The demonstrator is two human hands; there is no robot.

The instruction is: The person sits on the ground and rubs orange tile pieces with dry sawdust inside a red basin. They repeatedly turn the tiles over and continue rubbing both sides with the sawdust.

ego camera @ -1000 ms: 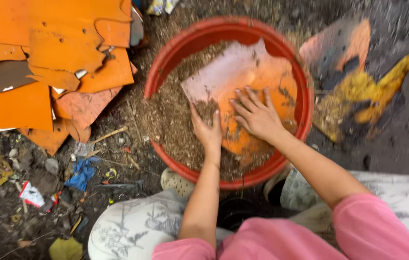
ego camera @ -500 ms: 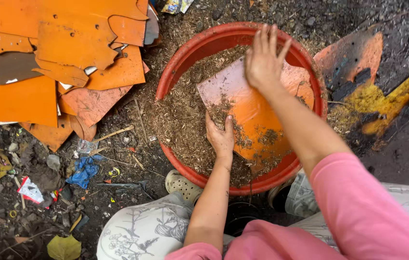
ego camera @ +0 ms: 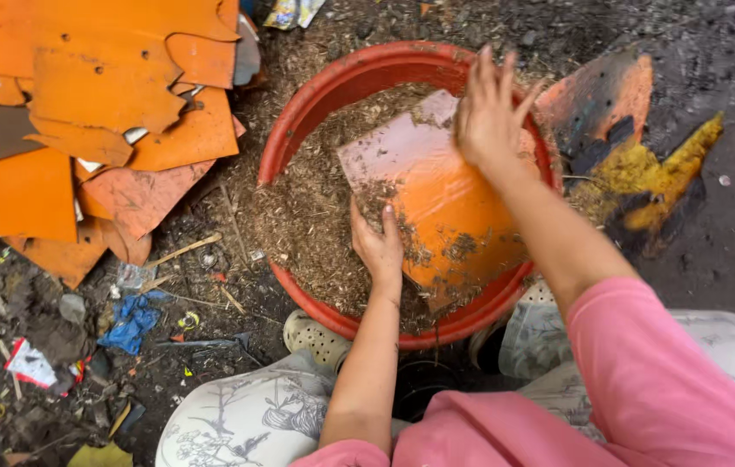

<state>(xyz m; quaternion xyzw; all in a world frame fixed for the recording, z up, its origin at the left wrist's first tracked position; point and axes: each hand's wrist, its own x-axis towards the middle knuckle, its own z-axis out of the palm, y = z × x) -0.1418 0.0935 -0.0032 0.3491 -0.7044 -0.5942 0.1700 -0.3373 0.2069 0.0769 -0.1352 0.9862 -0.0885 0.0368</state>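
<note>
Head view, left hand (ego camera: 378, 245) fingers flat on orange sheet (ego camera: 437, 207), right hand (ego camera: 490, 112) splayed, gripping nothing

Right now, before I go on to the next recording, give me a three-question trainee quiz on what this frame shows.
1. True or false: the orange sheet lies inside the red basin.
2. Which hand rests on the sheet's near left edge, beside the sawdust-like debris? A) left hand B) right hand C) neither
3. Fill in: the stack of orange sheets lies on the ground to the ______ of the basin in the picture.

Key: 1 true. 2 A; the right hand is at the sheet's far edge, fingers spread. 3 left.
</note>
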